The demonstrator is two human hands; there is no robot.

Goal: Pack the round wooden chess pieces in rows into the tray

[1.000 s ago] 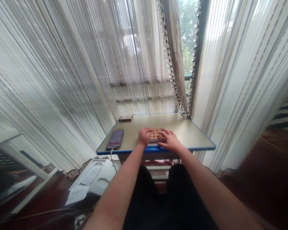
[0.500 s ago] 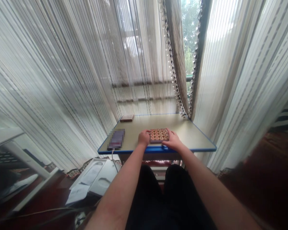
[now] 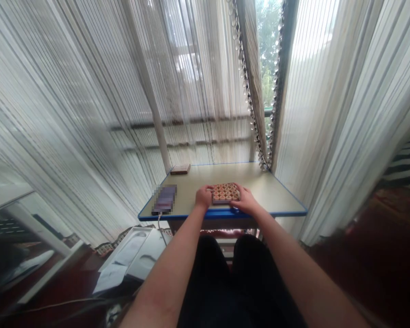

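A shallow box of Chinese chess pieces (image 3: pixel 224 193) lies near the front edge of the table (image 3: pixel 280 200). Its round wooden pieces sit in rows, face up. At the box's left side is my left hand (image 3: pixel 203 197), fingers curled against it. My right hand (image 3: pixel 246 200) grips the right side, with fingers toward the back corner and thumb at the front. Parts of the box's sides are covered by my fingers.
A flat box (image 3: pixel 180 169) lies at the table's back left corner. Nearer, at the left edge, is a blurred-out phone (image 3: pixel 165 199) with a cable. Curtains (image 3: pixel 205 91) hang behind the table. An open white box (image 3: pixel 136 250) with papers stands low on the left.
The camera view has shifted slightly. Both hands stay at the sides of the box, with at most a tiny movement of the right fingers.
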